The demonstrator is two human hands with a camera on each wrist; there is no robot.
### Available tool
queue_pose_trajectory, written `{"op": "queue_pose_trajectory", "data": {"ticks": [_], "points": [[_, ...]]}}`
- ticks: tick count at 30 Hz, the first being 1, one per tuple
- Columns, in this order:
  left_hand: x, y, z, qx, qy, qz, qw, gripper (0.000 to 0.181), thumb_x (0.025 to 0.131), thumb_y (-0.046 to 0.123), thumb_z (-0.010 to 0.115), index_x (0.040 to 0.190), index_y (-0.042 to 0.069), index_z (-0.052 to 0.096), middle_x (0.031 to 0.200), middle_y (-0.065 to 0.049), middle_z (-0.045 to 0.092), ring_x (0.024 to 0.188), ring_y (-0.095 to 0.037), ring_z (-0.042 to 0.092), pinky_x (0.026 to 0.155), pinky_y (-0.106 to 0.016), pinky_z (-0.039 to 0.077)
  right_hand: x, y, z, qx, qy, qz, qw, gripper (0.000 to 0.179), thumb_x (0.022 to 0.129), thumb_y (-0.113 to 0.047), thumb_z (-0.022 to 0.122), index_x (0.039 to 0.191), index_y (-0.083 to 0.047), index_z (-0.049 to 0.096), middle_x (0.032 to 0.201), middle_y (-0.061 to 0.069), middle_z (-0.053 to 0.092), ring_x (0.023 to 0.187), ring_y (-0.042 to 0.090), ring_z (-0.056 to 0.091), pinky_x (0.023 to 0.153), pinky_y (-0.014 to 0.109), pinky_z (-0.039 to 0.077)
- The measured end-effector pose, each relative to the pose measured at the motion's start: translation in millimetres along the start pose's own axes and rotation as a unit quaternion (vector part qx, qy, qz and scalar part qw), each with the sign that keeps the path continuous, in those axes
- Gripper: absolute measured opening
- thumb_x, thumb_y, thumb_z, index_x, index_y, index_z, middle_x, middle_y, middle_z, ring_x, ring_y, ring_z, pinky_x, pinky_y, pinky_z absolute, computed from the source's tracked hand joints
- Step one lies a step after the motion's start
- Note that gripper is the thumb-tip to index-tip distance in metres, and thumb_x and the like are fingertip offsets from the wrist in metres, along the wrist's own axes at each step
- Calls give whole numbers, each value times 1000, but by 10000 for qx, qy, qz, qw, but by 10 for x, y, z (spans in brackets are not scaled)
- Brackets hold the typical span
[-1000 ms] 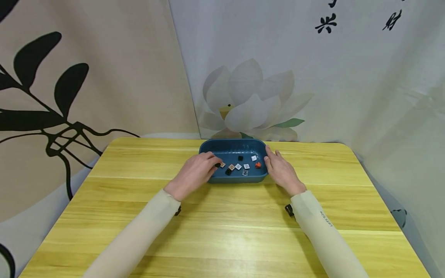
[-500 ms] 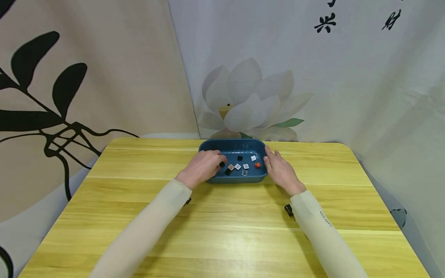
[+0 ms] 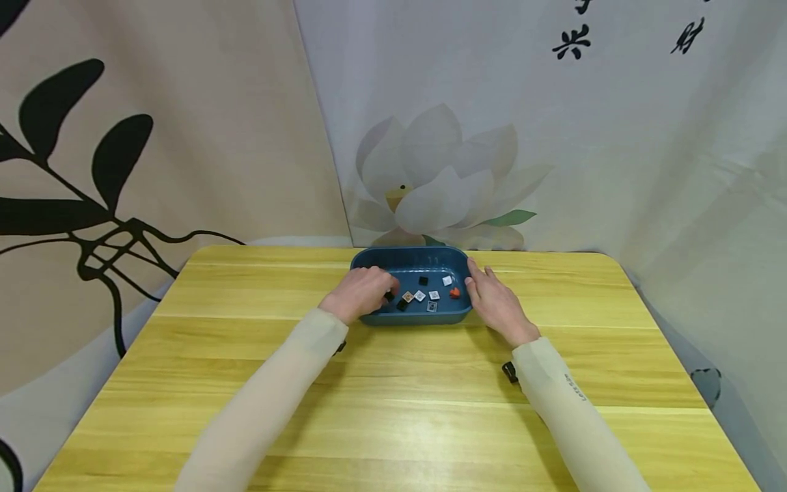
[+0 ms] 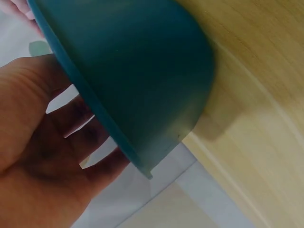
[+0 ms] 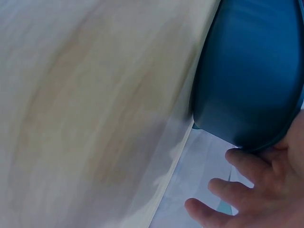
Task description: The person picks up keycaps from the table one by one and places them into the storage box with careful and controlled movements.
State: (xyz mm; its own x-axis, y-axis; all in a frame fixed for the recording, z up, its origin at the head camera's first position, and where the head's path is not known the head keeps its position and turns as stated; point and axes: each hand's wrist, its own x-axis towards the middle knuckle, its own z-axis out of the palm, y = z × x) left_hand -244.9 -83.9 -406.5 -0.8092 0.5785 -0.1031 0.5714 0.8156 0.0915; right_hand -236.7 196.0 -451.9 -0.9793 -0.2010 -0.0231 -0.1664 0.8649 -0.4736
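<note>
A blue rectangular tray (image 3: 424, 319) sits toward the table's back edge in the head view. My left hand (image 3: 359, 292) reaches over its left end, and its fingertips pinch a small black piece (image 3: 389, 296) low inside. In the left wrist view the tray wall (image 4: 142, 80) hides those fingertips. Just right of them lie a brown-and-white square (image 3: 408, 296), a black square (image 3: 402, 305) and a white square (image 3: 419, 296). My right hand (image 3: 498, 307) rests against the tray's right end, thumb at the rim; its fingers (image 5: 232, 189) extend fairly straight and spread in the right wrist view.
Toward the tray's right end are a red piece (image 3: 454, 292), a grey-patterned square (image 3: 432, 307) and more small white and black squares. The wooden table (image 3: 430, 410) stretches in front. A printed curtain (image 3: 455, 137) hangs right behind the table's back edge.
My left hand has moved right and slightly toward me along the tray, carrying the small black piece. A light piece beside its fingertips is now covered. The right hand stays at the tray's end.
</note>
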Motion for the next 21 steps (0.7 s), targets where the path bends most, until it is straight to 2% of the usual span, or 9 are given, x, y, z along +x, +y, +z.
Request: {"op": "queue_pose_trajectory", "data": {"ticks": [11,21], "points": [[53,12,27,20,-250,-187,9995,24,97,2,70,115,16,80,114,-5,75,86,-20,63,86,-38,57,-9,-19,-7,14,-27,50,10000,58,114,-30,34,165,-6,21,165,19,32,154,44,23,116,64,30],[83,8,40,23,-350,-221,9991,25,97,2,71,116,17,80,117,-4,75,89,-20,64,88,-39,57,-1,-5,-4,-22,-14,39,10000,58,114,-30,34,165,-5,21,166,19,32,154,45,23,117,64,29]]}}
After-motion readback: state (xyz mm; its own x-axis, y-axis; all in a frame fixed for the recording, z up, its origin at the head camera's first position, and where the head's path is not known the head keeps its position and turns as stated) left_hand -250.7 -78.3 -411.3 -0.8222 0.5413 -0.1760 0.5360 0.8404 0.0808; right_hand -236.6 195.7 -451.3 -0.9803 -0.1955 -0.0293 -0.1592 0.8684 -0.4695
